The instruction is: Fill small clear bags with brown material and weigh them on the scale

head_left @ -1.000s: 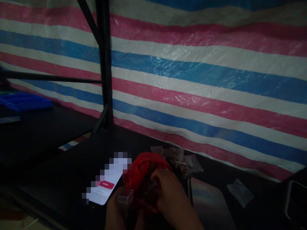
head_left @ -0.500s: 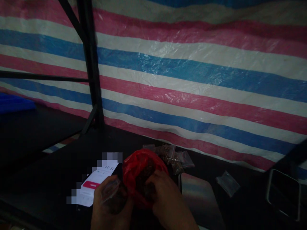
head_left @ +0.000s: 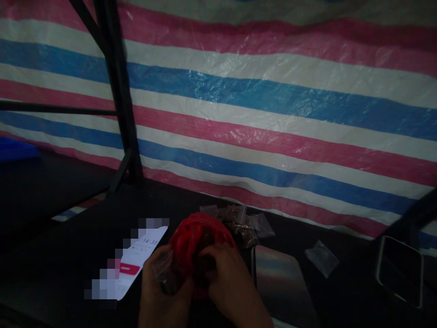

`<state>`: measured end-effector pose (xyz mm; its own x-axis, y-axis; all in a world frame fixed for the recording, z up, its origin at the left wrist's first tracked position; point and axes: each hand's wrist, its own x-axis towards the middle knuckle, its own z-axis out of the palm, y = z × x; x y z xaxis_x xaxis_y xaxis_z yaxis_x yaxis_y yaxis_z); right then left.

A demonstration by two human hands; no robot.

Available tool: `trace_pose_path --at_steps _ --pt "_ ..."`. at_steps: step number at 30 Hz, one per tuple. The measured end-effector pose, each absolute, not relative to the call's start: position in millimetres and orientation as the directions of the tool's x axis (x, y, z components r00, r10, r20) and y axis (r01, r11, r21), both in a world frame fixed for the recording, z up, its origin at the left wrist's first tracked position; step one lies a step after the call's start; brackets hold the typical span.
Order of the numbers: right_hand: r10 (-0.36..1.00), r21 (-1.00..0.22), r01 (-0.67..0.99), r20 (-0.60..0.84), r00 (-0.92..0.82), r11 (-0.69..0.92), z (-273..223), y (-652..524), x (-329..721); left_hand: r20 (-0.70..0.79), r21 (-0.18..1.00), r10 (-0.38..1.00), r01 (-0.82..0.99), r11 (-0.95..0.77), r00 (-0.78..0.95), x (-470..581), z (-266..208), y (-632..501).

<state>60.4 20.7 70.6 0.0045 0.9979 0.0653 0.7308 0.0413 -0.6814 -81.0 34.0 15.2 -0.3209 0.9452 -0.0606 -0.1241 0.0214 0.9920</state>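
Observation:
My left hand [head_left: 164, 291] is closed around a small clear zip bag [head_left: 163, 263], with something dark inside its lower part. Just right of it, a red plastic bag [head_left: 186, 237] stands with its mouth gathered open and dark contents within. The fingers of my right hand [head_left: 227, 278] are curled at that mouth; shadow hides whatever they grip. Behind the red bag lie several filled clear zip bags [head_left: 239, 221] with brownish contents.
A lit phone [head_left: 136, 262] lies left of my hands, partly blurred out. To the right are a flat silvery panel [head_left: 282, 282], an empty-looking clear bag [head_left: 322, 258] and a pale-rimmed dark object [head_left: 400, 273]. A dark metal post [head_left: 121, 100] rises before the striped sheet.
My left hand with the zip bag has come closer to the red bag. My right hand has shifted slightly left at the bag's mouth. The whole view has moved a little.

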Motion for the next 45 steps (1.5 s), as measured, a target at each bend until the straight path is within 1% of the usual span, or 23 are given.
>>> trace_pose_path --at_steps 3,7,9,12,14,17,20,22,24,27,31,33,36,39,41,44,45 --pt "0.998 -0.745 0.667 0.056 0.042 0.014 69.8 22.5 65.3 -0.023 0.995 0.944 -0.102 -0.012 -0.329 -85.2 21.4 35.1" --pt "0.998 -0.858 0.511 0.059 -0.007 0.054 74.1 24.6 72.7 0.132 0.991 0.939 0.062 -0.119 -0.317 -87.4 24.3 35.9" --pt "0.996 -0.895 0.438 0.08 -0.028 0.084 80.3 24.1 74.7 0.117 0.991 0.955 0.099 -0.093 -0.273 -88.1 20.2 38.1" --pt "0.992 -0.92 0.369 0.123 -0.041 0.129 93.9 19.5 73.4 0.061 0.995 0.98 0.083 -0.046 -0.191 -90.8 8.6 43.1" --pt "0.989 -0.904 0.4 0.143 -0.043 0.149 102.4 15.2 69.6 0.092 0.99 0.982 0.121 -0.072 -0.165 -94.0 0.3 47.1" --pt "0.979 -0.833 0.517 0.195 -0.061 0.198 108.0 11.9 61.7 0.201 0.953 0.967 0.261 -0.155 -0.158 -97.5 -8.4 52.5" --pt "0.968 -0.782 0.571 0.221 -0.121 0.25 106.1 14.9 54.7 0.28 0.902 0.951 0.374 -0.214 -0.131 -94.6 -9.8 53.5" --pt "0.964 -0.77 0.58 0.213 -0.158 0.265 104.1 18.2 52.0 0.302 0.893 0.948 0.379 -0.242 -0.106 -89.0 -7.0 50.2" --pt "0.96 -0.765 0.582 0.208 -0.185 0.277 103.2 20.1 51.2 0.311 0.903 0.943 0.347 -0.255 -0.116 -83.6 -2.1 44.8" --pt "0.953 -0.756 0.58 0.24 -0.187 0.304 104.7 19.1 52.6 0.287 0.923 0.949 0.303 -0.237 -0.131 -82.8 6.1 38.6" --pt "0.935 -0.729 0.586 0.303 -0.186 0.353 111.4 15.7 53.3 0.216 0.943 0.976 0.263 -0.205 -0.016 -94.9 11.8 40.7" --pt "0.927 -0.702 0.607 0.313 -0.206 0.372 115.9 14.3 52.4 0.211 0.948 0.977 0.241 -0.207 0.008 -100.2 11.8 44.1" --pt "0.925 -0.674 0.636 0.314 -0.212 0.375 122.5 11.9 52.4 0.238 0.949 0.971 0.212 -0.232 -0.006 -104.3 11.4 46.8" --pt "0.944 -0.702 0.644 0.311 -0.107 0.304 124.2 11.3 57.2 0.238 0.952 0.971 0.206 -0.225 -0.038 -108.0 12.1 43.6" --pt "0.948 -0.711 0.658 0.317 -0.015 0.249 119.0 14.2 61.9 0.182 0.966 0.978 0.206 -0.158 -0.105 -111.4 11.8 39.0" --pt "0.96 -0.651 0.734 0.281 -0.003 0.193 100.1 24.0 65.9 0.047 0.971 0.968 0.238 0.013 -0.246 -115.2 8.7 33.1" --pt "0.966 -0.618 0.767 0.258 -0.006 0.17 92.1 28.1 65.4 0.029 0.962 0.961 0.268 0.047 -0.274 -115.3 7.3 32.1"
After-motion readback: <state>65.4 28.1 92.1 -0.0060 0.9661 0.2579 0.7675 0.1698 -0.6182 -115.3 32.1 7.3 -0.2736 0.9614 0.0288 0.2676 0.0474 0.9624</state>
